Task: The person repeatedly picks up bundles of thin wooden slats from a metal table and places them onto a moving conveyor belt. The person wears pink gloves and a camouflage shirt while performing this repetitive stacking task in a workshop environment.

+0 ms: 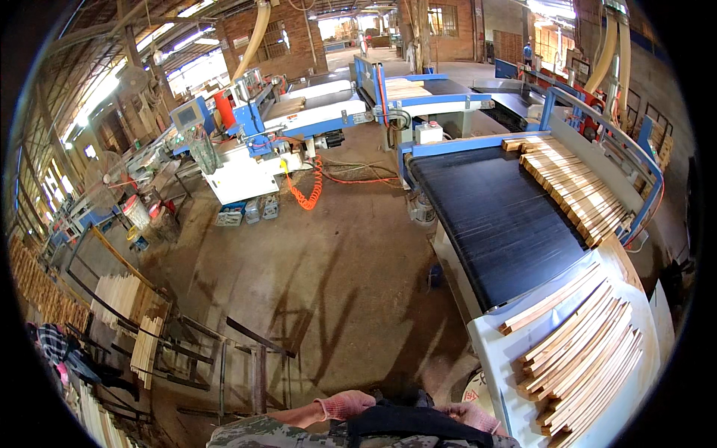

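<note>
My left hand (347, 405), in a pinkish knitted glove, is held at my waist beside a dark cloth (407, 424). Its fingers look curled inward, and whatever they may hold is hidden. On the other side of that cloth, my right hand (472, 417) wears a similar glove; its fingers do not show clearly. To my right, several loose wooden strips (579, 358) lie on a pale, smooth table (493, 340). Beyond them, a close row of wooden strips (571, 183) rests on a black conveyor belt (493, 213). Neither hand touches the wood.
Blue-framed machinery (302, 123) stands ahead, with a coiled orange hose (308, 196) hanging down. Plastic bins (250, 210) sit on the floor below. At left are dark metal racks (258, 373) and stacked wood strips (116, 299). Another person (63, 355) is at the far left.
</note>
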`<state>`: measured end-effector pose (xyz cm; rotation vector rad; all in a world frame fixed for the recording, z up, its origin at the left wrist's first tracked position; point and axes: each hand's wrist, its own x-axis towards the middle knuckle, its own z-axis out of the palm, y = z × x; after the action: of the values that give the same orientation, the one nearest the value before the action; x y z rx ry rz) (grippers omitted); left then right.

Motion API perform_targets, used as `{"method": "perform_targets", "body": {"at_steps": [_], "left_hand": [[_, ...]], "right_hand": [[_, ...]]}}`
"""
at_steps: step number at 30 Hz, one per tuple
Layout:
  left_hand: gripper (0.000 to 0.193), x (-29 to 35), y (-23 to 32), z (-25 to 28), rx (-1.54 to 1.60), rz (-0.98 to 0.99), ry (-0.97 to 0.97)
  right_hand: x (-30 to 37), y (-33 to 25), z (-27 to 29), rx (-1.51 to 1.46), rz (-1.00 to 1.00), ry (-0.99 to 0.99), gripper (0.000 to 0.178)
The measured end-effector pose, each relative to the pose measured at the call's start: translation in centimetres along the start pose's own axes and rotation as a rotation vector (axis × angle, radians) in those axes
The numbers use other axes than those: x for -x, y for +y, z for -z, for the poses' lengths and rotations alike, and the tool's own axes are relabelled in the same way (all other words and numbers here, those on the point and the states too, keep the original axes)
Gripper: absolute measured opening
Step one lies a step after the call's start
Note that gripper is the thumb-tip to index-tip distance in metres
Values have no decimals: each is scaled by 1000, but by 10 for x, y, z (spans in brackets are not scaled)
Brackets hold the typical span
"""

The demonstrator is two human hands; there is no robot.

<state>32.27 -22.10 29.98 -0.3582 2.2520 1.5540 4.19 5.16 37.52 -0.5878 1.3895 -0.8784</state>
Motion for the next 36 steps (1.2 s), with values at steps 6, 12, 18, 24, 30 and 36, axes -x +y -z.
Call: {"method": "perform_targets", "body": {"at_steps": [6, 12, 18, 24, 30, 36], "left_hand": [[31, 0, -29, -4, -85, -4, -125], [31, -1, -24, 0, -176, -32, 33], [36, -7, -14, 21, -395, 70, -82], [40, -5, -19, 21, -299, 157, -136], [28, 13, -26, 33, 42, 173, -190], [17, -2, -65, 49, 671, 523, 55]], "right_hand": [[-8, 20, -6, -490, 175, -130, 52], [-33, 42, -9, -559, 49, -31, 71], [-33, 49, -8, -246, 64, -69, 63], [-24, 48, -14, -336, 4, -123, 61], [-34, 60, -24, -363, 22, -24, 57], [-54, 64, -36, -471, 2, 285, 65]]}}
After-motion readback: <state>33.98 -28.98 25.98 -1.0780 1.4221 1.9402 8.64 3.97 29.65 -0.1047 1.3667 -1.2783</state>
